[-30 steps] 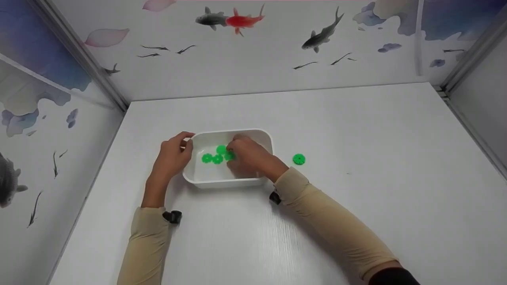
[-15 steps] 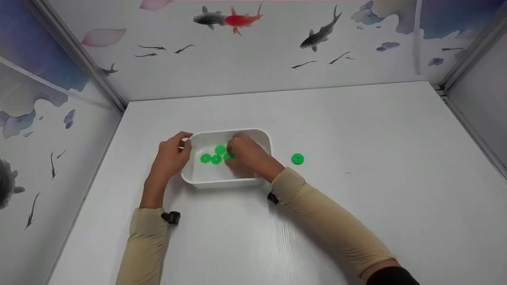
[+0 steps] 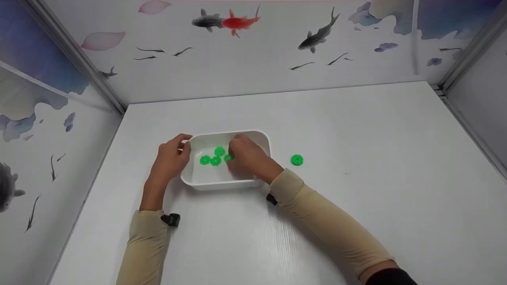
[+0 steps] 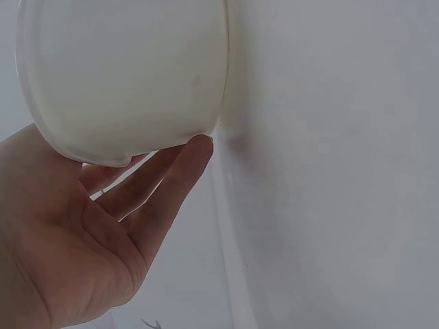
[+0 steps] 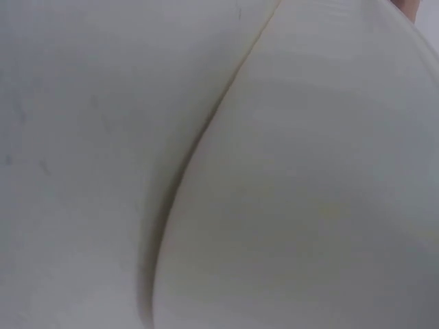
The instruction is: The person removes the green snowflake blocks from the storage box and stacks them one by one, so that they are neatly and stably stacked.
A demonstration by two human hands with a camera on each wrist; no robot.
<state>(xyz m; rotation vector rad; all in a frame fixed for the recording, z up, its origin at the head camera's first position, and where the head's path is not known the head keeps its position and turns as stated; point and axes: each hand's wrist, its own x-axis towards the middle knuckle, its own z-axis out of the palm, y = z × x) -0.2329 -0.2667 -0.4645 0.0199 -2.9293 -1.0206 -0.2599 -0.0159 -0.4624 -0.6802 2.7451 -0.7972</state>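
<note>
the near green disc lies just left of my right hand

my right hand is down in the right half of the white plastic tub, fingers curled. the notched disc shows at my fingertips, partly hidden; whether they are clamped on it i cannot tell. being round, it has no long axis; the tub's runs left to right.

farther left in the tub sit the upper green disc, the middle green disc and the leftmost green disc, the last two touching or nearly so. i judge my right hand the nearer one for the disc at its tips.

outside, right of the tub, the loose green disc lies on the counter, on my right hand's side too.

my left hand is at the tub's left end, fingers held out against its outer wall.

beyond stands a back wall painted with fish.
</note>
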